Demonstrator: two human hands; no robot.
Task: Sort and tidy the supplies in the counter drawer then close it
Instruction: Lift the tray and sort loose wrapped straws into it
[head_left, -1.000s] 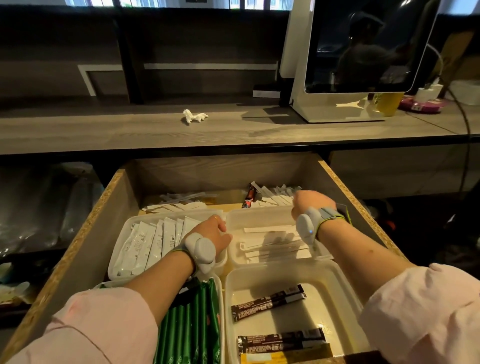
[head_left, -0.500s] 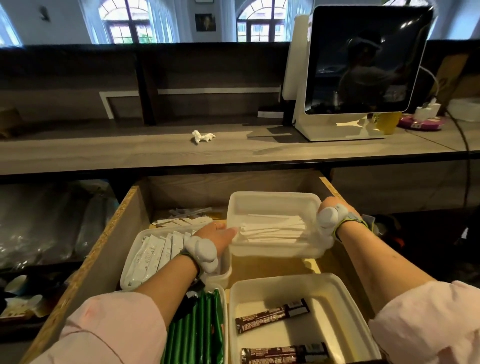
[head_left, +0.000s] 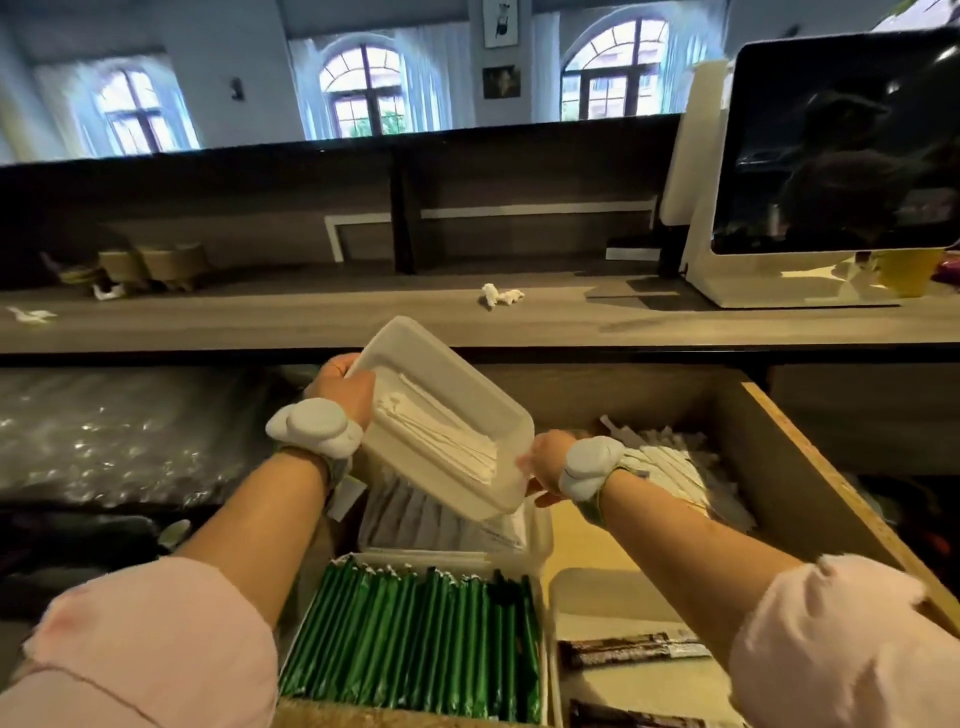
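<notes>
I hold a white plastic tray (head_left: 415, 348) of long white paper packets (head_left: 441, 436) up above the open wooden drawer (head_left: 831, 499), tilted and turned diagonally. My left hand (head_left: 343, 384) grips its far left corner; my right hand (head_left: 543, 465) grips its near right corner. Below it in the drawer sit a tray of grey-white sachets (head_left: 431, 519), a tray of green stick packets (head_left: 415, 634) and a white tray (head_left: 613, 587) with brown stick packets (head_left: 634, 649). Loose white packets (head_left: 675, 462) lie at the drawer's back right.
The grey counter top (head_left: 311, 322) runs behind the drawer, with a crumpled white paper (head_left: 501, 296), a white screen terminal (head_left: 810, 171) at right and brown paper cups (head_left: 150, 265) at left. Clear plastic bags (head_left: 104, 431) fill the shelf left of the drawer.
The tray of white packets has been lifted out of the drawer's back right, raised toward the counter, shifted left and turned diagonally. The view has tilted upward.
</notes>
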